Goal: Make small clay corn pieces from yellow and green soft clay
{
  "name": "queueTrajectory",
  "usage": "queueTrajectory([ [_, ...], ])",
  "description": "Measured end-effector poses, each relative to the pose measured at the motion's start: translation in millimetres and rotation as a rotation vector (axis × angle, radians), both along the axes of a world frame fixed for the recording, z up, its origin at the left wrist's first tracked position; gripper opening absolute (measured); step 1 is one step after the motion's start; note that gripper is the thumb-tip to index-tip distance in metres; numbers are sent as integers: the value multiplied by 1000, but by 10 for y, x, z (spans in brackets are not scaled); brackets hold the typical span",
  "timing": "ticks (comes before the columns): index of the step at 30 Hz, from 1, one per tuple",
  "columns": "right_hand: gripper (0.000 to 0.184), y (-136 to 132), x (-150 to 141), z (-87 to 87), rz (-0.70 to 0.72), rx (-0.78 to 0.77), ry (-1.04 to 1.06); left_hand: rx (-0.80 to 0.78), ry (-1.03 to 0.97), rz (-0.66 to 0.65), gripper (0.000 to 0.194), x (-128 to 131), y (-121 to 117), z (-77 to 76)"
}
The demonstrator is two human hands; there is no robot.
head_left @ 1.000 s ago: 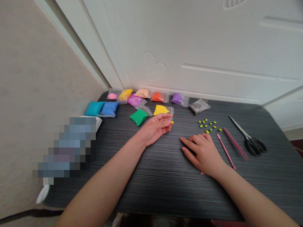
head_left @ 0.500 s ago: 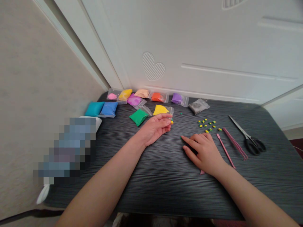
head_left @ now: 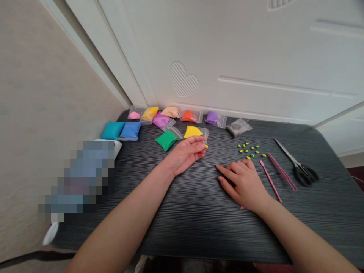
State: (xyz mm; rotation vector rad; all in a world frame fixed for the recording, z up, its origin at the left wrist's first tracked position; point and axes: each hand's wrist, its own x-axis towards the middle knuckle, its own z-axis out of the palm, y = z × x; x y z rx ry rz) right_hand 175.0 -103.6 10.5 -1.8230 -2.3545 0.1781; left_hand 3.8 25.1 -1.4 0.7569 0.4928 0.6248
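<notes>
My left hand (head_left: 187,154) is raised over the middle of the table, pinching a small yellow-and-green clay piece (head_left: 206,146) between thumb and fingers. To its right my right hand (head_left: 245,185) rests palm down, thumb and index finger apart, the index fingertip on the tabletop. A tiny green clay bit (head_left: 217,136) lies further back. Beyond the right hand sit several small yellow-and-green clay pieces (head_left: 252,148). A pink modelling tool (head_left: 270,181) and pink tweezers (head_left: 281,172) lie beside that hand, and another pink item is mostly hidden under it.
Bagged clay stands along the back, including green (head_left: 166,140), yellow (head_left: 192,132), purple (head_left: 213,118) and grey (head_left: 238,127). Black-handled scissors (head_left: 298,165) lie at the right. A blurred-out device (head_left: 82,174) is at the left edge. A white panel (head_left: 241,57) borders the table behind.
My right index finger has shifted slightly left, and the green speck seen at its tip is now out of sight. My left hand keeps its pinch, almost unmoved.
</notes>
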Motion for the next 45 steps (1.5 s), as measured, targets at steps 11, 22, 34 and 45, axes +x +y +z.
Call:
queueTrajectory([
  [11,35,-1,-27,10,3,24,-41,-2,6,3,21,2,-7,15],
  [22,36,-10,-21,3,9,12,-30,-7,5,5,21,5,-4,8],
  [34,29,-3,38,-26,-8,78,50,-10,2,14,22,4,-4,19],
  [45,30,-16,26,11,29,50,-23,-11,9,14,22,3,-9,19],
])
